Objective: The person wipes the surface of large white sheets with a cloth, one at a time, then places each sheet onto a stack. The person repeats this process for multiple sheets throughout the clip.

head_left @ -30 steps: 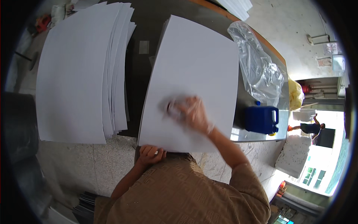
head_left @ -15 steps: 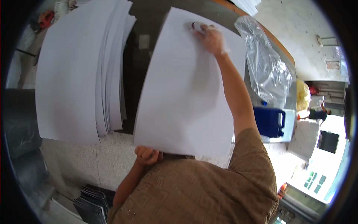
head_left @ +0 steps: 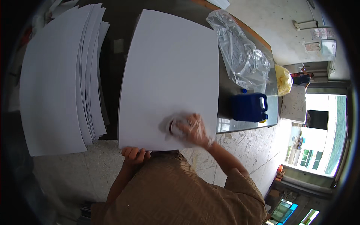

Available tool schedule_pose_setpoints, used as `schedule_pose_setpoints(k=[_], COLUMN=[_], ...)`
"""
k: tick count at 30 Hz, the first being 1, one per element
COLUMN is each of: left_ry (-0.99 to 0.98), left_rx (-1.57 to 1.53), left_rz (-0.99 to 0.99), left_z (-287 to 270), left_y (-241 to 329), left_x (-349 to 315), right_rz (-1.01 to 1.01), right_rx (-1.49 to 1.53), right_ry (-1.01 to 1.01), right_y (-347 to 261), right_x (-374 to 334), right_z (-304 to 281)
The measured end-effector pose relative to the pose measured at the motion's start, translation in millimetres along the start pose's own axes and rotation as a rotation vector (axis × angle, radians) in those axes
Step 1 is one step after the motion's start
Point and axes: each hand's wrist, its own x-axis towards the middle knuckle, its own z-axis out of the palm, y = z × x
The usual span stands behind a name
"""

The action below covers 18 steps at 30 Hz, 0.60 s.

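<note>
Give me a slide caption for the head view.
Right hand rubs a white sheet; left hand grips its near edge.

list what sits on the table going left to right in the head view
stack of white sheets → single large white sheet with the right hand wiping it → blue jug → yellow bag

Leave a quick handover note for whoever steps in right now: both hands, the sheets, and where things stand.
Right hand: blurred, pressing a small object, apparently a cloth, on the near part of the large white sheet.
Left hand: grips that sheet's near edge.
Stack of white sheets lies to the left; blue jug and clear plastic bag to the right.
How much is wiped: cannot tell.
</note>
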Motion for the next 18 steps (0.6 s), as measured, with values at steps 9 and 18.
schedule_pose_setpoints(k=[9, 18], left_ry=[0.011, -0.028], left_rx=[0.115, 0.114], left_rz=[-0.058, -0.065], left_z=[-3.0, -5.3], left_y=[11.0, 12.0], left_x=[-12.3, -3.6], right_rz=[0.241, 0.151], right_rx=[-0.214, -0.095], right_ry=[0.437, 0.289], right_y=[284.0, 179.7], right_x=[311.2, 176.4], right_z=[-24.7, -14.5])
